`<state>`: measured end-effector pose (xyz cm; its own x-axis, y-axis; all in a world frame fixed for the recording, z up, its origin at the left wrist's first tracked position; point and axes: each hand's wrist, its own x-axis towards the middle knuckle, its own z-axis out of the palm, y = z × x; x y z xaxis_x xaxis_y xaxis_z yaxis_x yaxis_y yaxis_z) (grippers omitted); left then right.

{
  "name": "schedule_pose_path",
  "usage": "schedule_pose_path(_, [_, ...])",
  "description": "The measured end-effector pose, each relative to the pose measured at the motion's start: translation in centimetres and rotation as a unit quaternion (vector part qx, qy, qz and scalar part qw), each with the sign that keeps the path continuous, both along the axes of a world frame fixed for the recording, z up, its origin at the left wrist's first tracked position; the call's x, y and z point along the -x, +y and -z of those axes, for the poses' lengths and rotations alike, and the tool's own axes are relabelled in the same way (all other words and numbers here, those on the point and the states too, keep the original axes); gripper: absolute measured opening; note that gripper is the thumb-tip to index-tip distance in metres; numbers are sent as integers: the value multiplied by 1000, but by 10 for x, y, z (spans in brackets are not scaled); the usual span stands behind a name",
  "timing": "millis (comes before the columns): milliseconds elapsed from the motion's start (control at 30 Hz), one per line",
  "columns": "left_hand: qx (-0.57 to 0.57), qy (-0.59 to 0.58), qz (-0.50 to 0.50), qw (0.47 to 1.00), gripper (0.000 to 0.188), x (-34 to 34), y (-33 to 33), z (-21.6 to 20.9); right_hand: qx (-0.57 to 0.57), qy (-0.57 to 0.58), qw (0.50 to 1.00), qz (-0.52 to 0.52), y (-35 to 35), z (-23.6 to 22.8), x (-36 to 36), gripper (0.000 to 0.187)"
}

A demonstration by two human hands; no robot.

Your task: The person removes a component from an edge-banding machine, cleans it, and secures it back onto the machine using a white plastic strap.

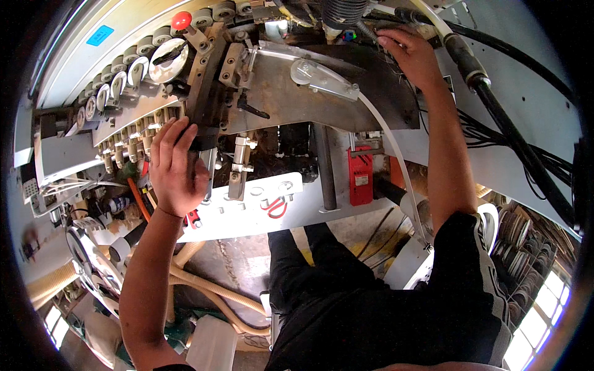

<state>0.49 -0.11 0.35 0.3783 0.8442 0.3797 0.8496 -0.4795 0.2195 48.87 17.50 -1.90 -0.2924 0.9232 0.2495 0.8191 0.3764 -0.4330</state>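
Note:
My left hand [176,166] rests on the near end of a dark metal bar [204,93] at the left of the machine, its fingers stretched out. My right hand [409,54] reaches to the back of the machine, fingers and thumb drawn together beside a thin grey flexible tube [366,29]. What lies between those fingertips is too small to make out. Between the hands lies a dark metal plate [272,89]. On it sits a clear plastic arm [323,79], with a pale strip [388,133] running from it toward me on the right.
A row of grey rollers [145,46] and a red ball knob [181,21] stand at the left. A black lever [252,108] juts over the plate. Below hangs a red box [360,179]. Thick black cables [507,123] cross the right side; beige hoses [216,287] run along the floor.

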Motion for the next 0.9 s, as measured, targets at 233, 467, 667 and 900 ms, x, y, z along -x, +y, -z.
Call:
schedule_pose_path(233, [-2, 1, 4, 1000, 59, 0, 0, 0, -22, 28, 999, 20, -5, 8, -1, 32])
schedule_pose_path(467, [-1, -4, 7, 1000, 61, 1, 1, 1, -21, 35, 998, 57, -3, 15, -6, 36])
schedule_pose_path(667, [4, 3, -7, 1000, 61, 4, -3, 2, -29, 83, 989, 119, 7, 30, -1, 44])
schedule_pose_path(900, [9, 0, -5, 1000, 59, 2, -2, 0, 175, 284, 915, 226, 45, 85, -68, 43])
